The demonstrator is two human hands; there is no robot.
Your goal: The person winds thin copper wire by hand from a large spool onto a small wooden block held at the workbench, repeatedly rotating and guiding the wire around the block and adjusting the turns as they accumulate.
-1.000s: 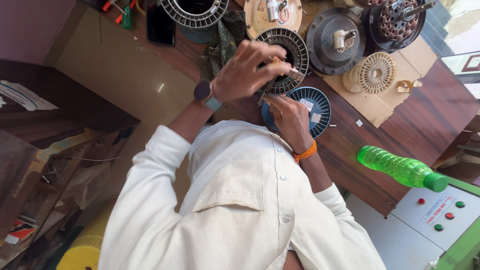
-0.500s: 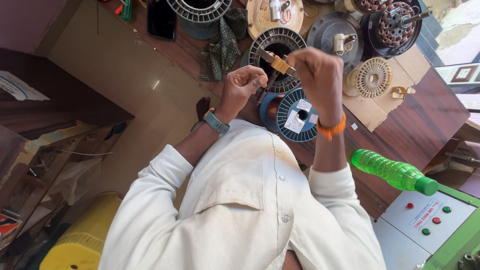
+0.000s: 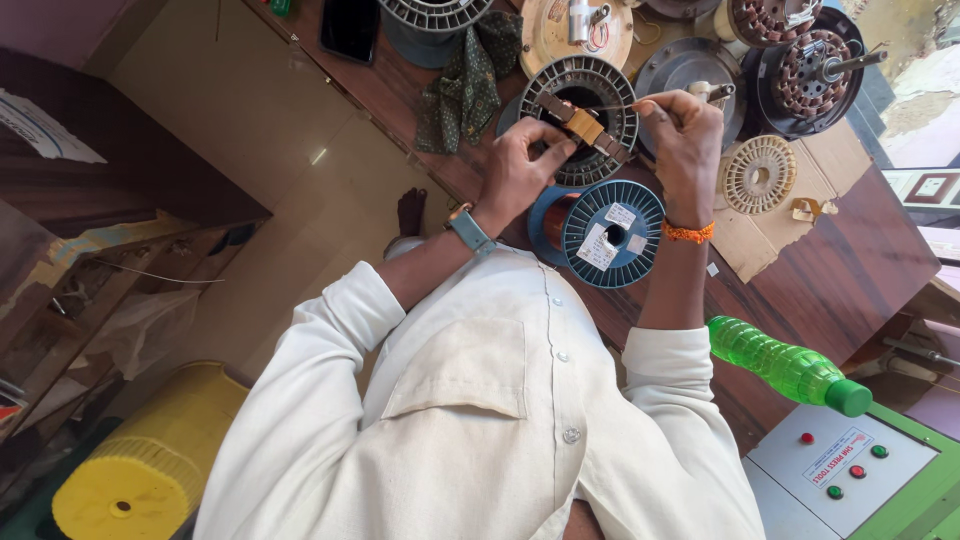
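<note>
**Both hands on a small wound coil above the tabletop**

My left hand [image 3: 520, 165] has its fingers [image 3: 553, 152] pinched shut on one end of a small coil piece [image 3: 585, 127], a brown strip with a tan wrapped middle. My right hand [image 3: 685, 135] is closed on the other end, with a thin wire [image 3: 612, 106] running from my fingertips toward the piece. The coil piece is held up between both hands, tilted, in front of a round slotted metal ring [image 3: 585, 95] lying on the tabletop [image 3: 830, 280].

Just below my hands stands a blue spool [image 3: 610, 233] with copper wire wound on it and white labels on its face. A watch sits on my left wrist and an orange band on my right. To the right lie a cream slotted disc [image 3: 760, 173] on cardboard and a dark motor part [image 3: 810, 65] with copper windings. A green plastic bottle [image 3: 785, 365] lies near my right elbow, beside a grey panel [image 3: 850, 470] with red and green buttons. A green cloth [image 3: 465, 85] and a dark phone [image 3: 350, 28] lie to the left.
</note>
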